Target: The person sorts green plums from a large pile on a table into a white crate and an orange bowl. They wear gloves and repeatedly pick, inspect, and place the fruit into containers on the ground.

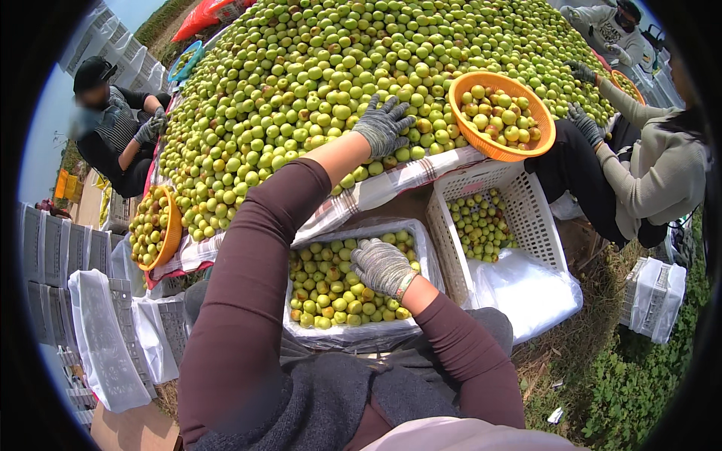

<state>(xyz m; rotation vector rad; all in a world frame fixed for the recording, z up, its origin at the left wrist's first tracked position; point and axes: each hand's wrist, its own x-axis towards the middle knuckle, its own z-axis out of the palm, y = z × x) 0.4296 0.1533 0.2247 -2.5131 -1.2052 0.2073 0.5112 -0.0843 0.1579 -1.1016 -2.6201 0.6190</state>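
A large heap of green jujube fruits (293, 84) covers a cloth-lined table. My left hand (383, 127), in a grey knit glove, lies on the heap near its front edge with the fingers spread. Below the table edge, my right hand (383, 268), also gloved, rests over the fruits in a plastic-lined crate (426, 248) at my lap, its fingers curled and pointing left. Whether a fruit is under its fingers is hidden. An orange basket (547, 135) of browner fruits stands right of my left hand, at the table's edge.
Beside the lined crate stands a white perforated crate (533, 211) with small fruits and a plastic sheet. Another orange basket (172, 231) sits at the left corner. Co-workers sit at left and right; one co-worker's gloved hand (586, 124) is near the right basket. Crates (107, 332) stand at left.
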